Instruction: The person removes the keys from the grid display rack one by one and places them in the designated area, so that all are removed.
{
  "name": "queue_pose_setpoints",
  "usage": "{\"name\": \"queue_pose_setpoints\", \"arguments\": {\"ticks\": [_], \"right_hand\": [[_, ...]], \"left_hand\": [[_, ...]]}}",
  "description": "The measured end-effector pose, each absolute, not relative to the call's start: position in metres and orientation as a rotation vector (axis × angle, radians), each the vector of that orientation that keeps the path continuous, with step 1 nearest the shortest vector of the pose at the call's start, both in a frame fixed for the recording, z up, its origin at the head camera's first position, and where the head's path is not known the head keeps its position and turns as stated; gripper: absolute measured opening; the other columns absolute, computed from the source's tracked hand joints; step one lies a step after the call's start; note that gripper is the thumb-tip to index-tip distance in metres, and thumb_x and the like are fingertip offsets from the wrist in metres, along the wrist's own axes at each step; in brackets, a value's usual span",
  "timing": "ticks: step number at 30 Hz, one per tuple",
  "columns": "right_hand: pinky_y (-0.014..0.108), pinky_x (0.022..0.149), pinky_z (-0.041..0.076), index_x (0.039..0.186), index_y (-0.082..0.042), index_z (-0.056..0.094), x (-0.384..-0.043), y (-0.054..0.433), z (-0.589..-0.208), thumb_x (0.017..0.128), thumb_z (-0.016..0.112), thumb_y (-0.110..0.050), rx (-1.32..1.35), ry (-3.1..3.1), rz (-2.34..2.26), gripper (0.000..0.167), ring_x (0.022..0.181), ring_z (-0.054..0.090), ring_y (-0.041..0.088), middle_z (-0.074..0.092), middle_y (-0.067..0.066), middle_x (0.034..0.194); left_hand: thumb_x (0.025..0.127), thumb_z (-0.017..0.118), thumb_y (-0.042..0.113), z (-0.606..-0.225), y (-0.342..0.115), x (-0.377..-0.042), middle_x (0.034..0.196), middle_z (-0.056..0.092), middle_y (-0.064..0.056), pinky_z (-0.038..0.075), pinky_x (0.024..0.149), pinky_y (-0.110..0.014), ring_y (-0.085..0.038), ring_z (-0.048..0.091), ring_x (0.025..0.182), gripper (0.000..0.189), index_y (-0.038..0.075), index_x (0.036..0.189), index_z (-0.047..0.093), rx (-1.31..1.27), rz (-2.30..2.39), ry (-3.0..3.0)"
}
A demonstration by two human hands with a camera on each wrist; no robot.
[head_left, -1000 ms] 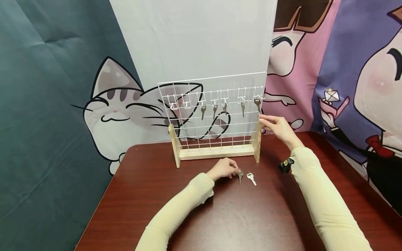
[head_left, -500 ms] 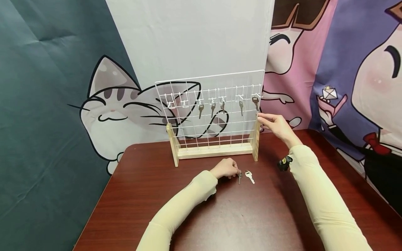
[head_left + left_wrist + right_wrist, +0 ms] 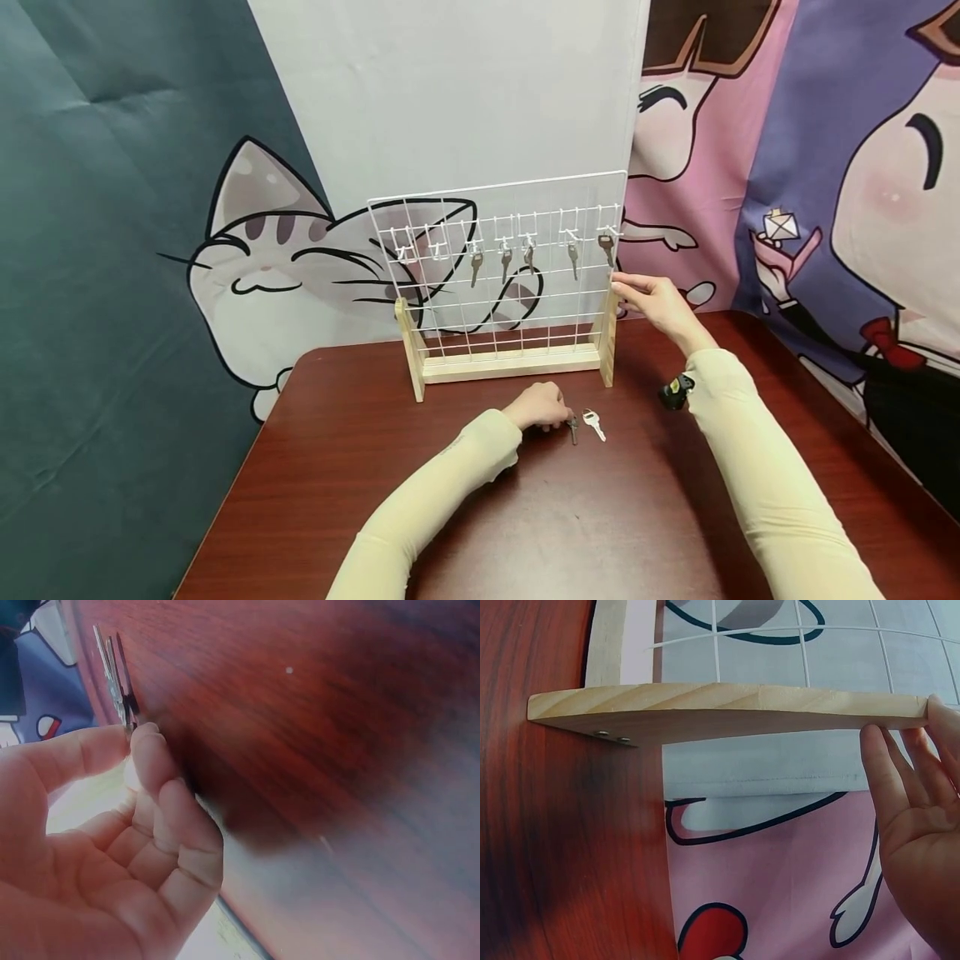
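In the head view, my left hand is low over the table, its thumb and finger pinching the head of a dark key. A brighter silver key lies just right of it. The left wrist view has the thumb and fingertips of that hand meeting at the keys, which overlap there. My right hand holds the top of the right wooden upright of a white wire grid rack. Several keys, one of them a brown key, hang from hooks on the grid.
Two white hooks, the outer hook and its neighbour, carry no key at the grid's left. The rack's wooden base stands near the back of the brown table. A printed cloth backdrop rises behind.
My left hand has shifted slightly right, bringing the dark key closer to the silver one and turning it a little. The right hand stays at the upright. The head view has moved slightly.
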State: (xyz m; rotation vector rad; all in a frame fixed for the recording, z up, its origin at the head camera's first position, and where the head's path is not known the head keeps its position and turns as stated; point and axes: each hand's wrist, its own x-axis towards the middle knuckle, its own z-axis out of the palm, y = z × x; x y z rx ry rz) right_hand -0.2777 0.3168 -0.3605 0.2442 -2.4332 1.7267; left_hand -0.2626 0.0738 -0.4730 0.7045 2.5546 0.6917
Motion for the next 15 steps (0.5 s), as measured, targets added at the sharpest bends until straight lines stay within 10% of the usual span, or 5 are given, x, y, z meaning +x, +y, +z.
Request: {"name": "queue_pose_setpoints", "arguments": {"ticks": [15], "right_hand": [[0.019,0.087,0.054,0.143,0.007,0.05,-0.288,0.323,-0.376,0.103,0.06,-0.021,0.241,-2.377,1.768,0.049,0.104,0.064,0.001,0.049,0.03,0.143]], "left_hand": [[0.094,0.069,0.023,-0.464,0.065,-0.262,0.058,0.067,-0.003,0.05,0.046,-0.024,-0.013,0.062,0.048,0.032,0.006,0.066,0.071,0.743,0.664,2.5]]}}
